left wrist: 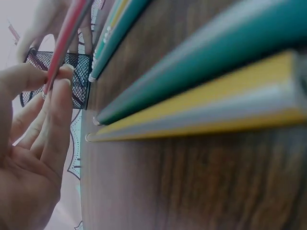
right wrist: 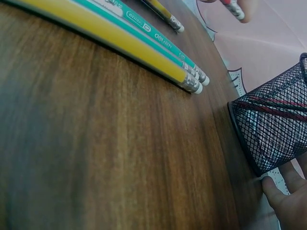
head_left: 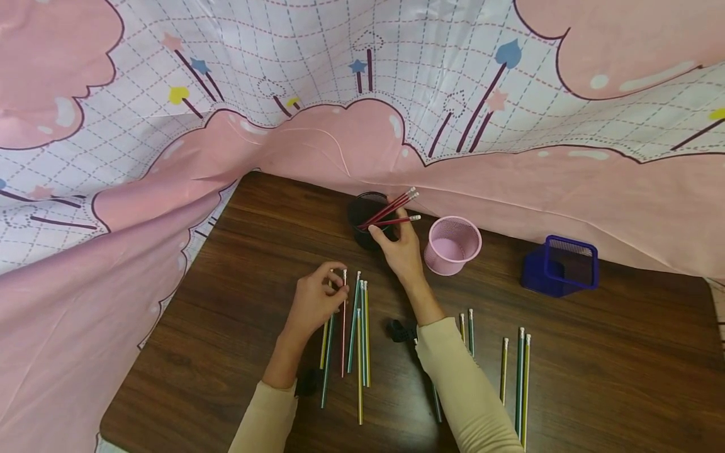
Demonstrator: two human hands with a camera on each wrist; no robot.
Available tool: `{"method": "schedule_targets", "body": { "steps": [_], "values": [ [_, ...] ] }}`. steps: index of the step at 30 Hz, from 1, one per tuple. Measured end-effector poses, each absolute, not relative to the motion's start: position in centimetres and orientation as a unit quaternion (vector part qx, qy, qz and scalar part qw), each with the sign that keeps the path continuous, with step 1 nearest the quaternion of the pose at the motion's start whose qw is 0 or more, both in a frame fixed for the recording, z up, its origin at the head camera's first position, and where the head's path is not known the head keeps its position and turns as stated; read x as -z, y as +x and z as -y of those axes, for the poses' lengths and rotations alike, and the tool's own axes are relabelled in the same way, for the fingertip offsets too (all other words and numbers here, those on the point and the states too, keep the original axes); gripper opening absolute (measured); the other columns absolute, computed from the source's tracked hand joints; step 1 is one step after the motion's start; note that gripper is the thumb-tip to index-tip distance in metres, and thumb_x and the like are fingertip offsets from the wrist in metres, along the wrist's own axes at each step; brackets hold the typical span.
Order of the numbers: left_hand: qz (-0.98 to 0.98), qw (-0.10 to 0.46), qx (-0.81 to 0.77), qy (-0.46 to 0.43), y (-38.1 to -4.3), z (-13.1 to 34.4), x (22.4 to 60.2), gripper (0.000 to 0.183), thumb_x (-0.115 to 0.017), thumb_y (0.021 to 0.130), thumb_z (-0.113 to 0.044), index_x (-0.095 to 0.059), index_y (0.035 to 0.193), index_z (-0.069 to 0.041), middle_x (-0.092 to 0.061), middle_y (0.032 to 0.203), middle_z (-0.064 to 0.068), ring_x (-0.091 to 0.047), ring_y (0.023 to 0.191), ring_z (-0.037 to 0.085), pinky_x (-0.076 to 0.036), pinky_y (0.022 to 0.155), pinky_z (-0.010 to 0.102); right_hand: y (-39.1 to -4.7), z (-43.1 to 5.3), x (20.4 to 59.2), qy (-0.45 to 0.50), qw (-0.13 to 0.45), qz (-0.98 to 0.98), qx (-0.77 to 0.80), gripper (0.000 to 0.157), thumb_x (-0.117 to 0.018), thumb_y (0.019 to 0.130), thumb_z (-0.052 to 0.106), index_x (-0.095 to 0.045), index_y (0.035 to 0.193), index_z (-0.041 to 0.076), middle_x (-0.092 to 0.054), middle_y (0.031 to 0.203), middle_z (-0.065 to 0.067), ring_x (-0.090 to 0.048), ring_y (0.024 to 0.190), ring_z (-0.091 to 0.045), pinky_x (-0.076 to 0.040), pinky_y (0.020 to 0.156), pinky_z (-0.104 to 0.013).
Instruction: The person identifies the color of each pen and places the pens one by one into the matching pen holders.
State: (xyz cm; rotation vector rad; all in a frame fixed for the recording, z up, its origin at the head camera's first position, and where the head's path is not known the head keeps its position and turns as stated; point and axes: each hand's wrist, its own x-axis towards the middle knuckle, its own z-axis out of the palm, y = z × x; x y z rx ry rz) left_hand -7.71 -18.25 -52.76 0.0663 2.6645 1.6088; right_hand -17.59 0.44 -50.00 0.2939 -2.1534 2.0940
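Observation:
My left hand [head_left: 317,296] pinches a red pencil [head_left: 343,333] near its white eraser end, between thumb and fingertips. The left wrist view shows this red pencil [left wrist: 67,40] slanting up from the pinch. Against the right side of a black mesh cup [head_left: 362,236] my right hand [head_left: 403,248] holds on, thumb in front and fingers partly hidden behind. A few red pencils [head_left: 391,209] lean out of the cup, erasers up. In the right wrist view, red shafts show through the mesh cup [right wrist: 273,124], with the right hand [right wrist: 292,203] at its side.
Green and yellow pencils [head_left: 362,352] lie beside my left hand, and more pencils [head_left: 520,377] rest at right. A pink mesh cup [head_left: 444,267] stands right of the black one. A blue square holder [head_left: 544,277] is farther right. A cloud-patterned cloth [head_left: 317,151] hangs behind the table.

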Motion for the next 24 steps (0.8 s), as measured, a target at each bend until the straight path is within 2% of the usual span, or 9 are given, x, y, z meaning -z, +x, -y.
{"method": "schedule_targets", "body": {
  "steps": [7,12,14,18,24],
  "values": [
    [-0.818,0.021,-0.575,0.002,-8.0,18.6,52.8,0.039,-0.071,0.091,-0.006,-0.061,0.129,-0.012,-0.066,0.097,0.009,-0.069,0.061,0.022,-0.055,0.051,0.033,-17.5,-0.4,49.9,0.087,0.060,0.718,-0.688,0.062,-0.073,0.090,0.006,-0.046,0.146,0.002,-0.048,0.147,-0.020,-0.048,0.134,-0.033,-0.037,0.110,-0.051],
    [-0.778,0.004,-0.628,-0.016,-7.8,18.4,50.7,0.039,-0.068,0.092,0.001,-0.059,0.130,-0.004,-0.064,0.100,0.018,-0.071,0.073,0.037,-0.059,0.059,0.043,-17.5,-0.4,50.0,0.086,0.056,0.716,-0.691,0.063,-0.073,0.089,0.005,-0.046,0.146,0.002,-0.048,0.146,-0.021,-0.047,0.134,-0.032,-0.036,0.110,-0.048],
    [-0.762,-0.009,-0.648,-0.018,-7.8,18.3,49.8,0.041,-0.066,0.091,0.005,-0.057,0.131,0.001,-0.062,0.101,0.022,-0.070,0.078,0.043,-0.059,0.060,0.043,-17.5,-0.4,50.1,0.087,0.054,0.716,-0.690,0.063,-0.073,0.090,0.005,-0.046,0.146,0.002,-0.048,0.146,-0.020,-0.046,0.135,-0.032,-0.035,0.111,-0.048],
    [-0.735,-0.018,-0.677,-0.014,-8.0,18.5,49.6,0.041,-0.064,0.093,0.006,-0.056,0.133,0.001,-0.061,0.106,0.027,-0.068,0.082,0.051,-0.059,0.061,0.040,-17.6,-0.6,50.2,0.091,0.057,0.724,-0.682,0.062,-0.073,0.090,0.006,-0.046,0.146,0.003,-0.047,0.148,-0.019,-0.047,0.135,-0.034,-0.034,0.111,-0.055],
    [-0.717,-0.020,-0.697,-0.010,-8.5,18.4,49.0,0.041,-0.063,0.093,0.006,-0.056,0.133,0.000,-0.058,0.110,0.038,-0.067,0.083,0.052,-0.058,0.062,0.048,-17.6,-0.5,50.4,0.091,0.066,0.733,-0.671,0.062,-0.073,0.090,0.009,-0.046,0.146,0.004,-0.047,0.148,-0.019,-0.047,0.134,-0.037,-0.033,0.108,-0.062]
  ]
}}
